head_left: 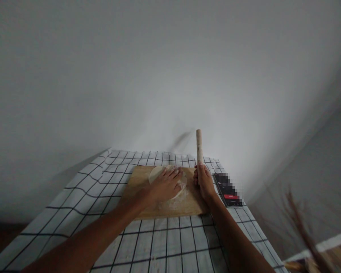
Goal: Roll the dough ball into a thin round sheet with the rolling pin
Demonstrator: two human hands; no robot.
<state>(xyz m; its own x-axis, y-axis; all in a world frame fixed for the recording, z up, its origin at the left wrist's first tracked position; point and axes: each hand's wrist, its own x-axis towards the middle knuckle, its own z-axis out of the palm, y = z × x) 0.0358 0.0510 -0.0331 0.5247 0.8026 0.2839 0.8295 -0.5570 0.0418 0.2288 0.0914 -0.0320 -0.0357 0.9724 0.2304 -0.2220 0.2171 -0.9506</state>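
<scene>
A flat round of dough (156,173) lies on a floured wooden board (139,172). My left hand (167,184) rests on the dough with its fingers stretched toward the upper right, covering much of it. White flour shows on those fingers. At the board's right side, my right hand (204,180) is wrapped round the lower end of a rolling pin (199,146). The pin points upward, raised off the dough, and its gripped end is hidden in the hand.
A checked cloth (159,242) covers the table under the board. To the right of my right hand lies a phone (226,191), partly blurred out. A pale wall (159,76) rises behind the table. Dry brown stalks (301,223) stand off the table's right edge.
</scene>
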